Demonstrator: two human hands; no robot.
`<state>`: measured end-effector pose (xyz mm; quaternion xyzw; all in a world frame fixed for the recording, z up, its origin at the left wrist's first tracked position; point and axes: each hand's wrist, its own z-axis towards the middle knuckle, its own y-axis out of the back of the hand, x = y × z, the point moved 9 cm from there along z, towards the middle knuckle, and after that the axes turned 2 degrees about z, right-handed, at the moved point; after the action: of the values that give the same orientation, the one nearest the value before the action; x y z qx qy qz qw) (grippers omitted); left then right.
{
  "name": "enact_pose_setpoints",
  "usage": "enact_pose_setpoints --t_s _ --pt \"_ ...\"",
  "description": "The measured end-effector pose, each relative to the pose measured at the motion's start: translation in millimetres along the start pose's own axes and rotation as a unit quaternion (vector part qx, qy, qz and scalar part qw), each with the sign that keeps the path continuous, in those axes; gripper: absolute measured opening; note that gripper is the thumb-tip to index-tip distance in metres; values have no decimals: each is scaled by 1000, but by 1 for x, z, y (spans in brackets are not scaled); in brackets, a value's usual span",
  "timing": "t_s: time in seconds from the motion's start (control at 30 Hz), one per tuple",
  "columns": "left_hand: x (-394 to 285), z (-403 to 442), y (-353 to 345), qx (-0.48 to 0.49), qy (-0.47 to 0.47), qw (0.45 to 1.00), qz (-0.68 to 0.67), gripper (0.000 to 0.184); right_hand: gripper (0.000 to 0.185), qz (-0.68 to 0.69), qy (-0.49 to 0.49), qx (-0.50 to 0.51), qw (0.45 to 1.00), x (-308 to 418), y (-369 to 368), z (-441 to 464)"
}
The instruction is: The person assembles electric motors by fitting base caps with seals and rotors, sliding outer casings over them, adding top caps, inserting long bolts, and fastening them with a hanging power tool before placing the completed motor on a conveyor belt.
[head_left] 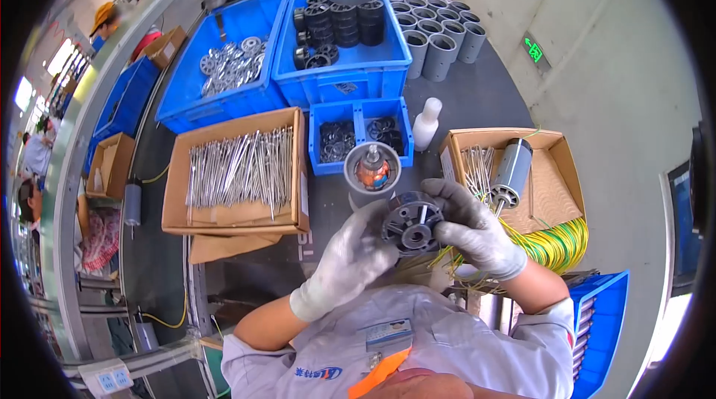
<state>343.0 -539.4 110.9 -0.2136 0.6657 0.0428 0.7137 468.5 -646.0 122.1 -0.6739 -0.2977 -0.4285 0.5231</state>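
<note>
Both hands wear pale gloves and hold a round black motor end cap [412,224] in front of the chest. My left hand [352,253] grips its left side, fingers closed round the rim. On the other side my right hand [471,231] pinches it with thumb and fingers. A thin bright metal piece stands in the cap's face near my right thumb. Just beyond the cap, a grey motor cylinder [371,194] stands upright with copper windings and a shaft inside.
Cardboard boxes hold metal rods [242,171] and a finished-looking motor [514,168]. Behind are blue bins [216,108] of parts, a white bottle [426,124] and grey tubes [440,56]. Yellow-green wires [556,246] lie right. People sit far left.
</note>
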Motion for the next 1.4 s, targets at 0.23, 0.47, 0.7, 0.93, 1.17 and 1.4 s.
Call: enact_pose_setpoints --t_s 0.23,0.47,0.7,0.93,1.17,1.4 --pt "7 2 14 -18 25 999 -21 57 75 -473 243 29 847 36 -35 3" --pt "-40 7 22 -53 -107 993 0 66 76 -539 371 48 755 82 -71 19" --pt "-22 -6 62 -150 -142 978 42 66 79 -521 279 -5 807 72 -43 76" --pt "-22 -7 74 -187 -189 963 47 64 78 -499 229 -8 836 62 -36 83" --pt "-41 10 68 -146 -249 945 153 69 80 -515 211 -31 830 53 -28 80" --pt "-69 71 33 -7 -305 869 389 49 82 -515 236 -37 823 42 -20 75"
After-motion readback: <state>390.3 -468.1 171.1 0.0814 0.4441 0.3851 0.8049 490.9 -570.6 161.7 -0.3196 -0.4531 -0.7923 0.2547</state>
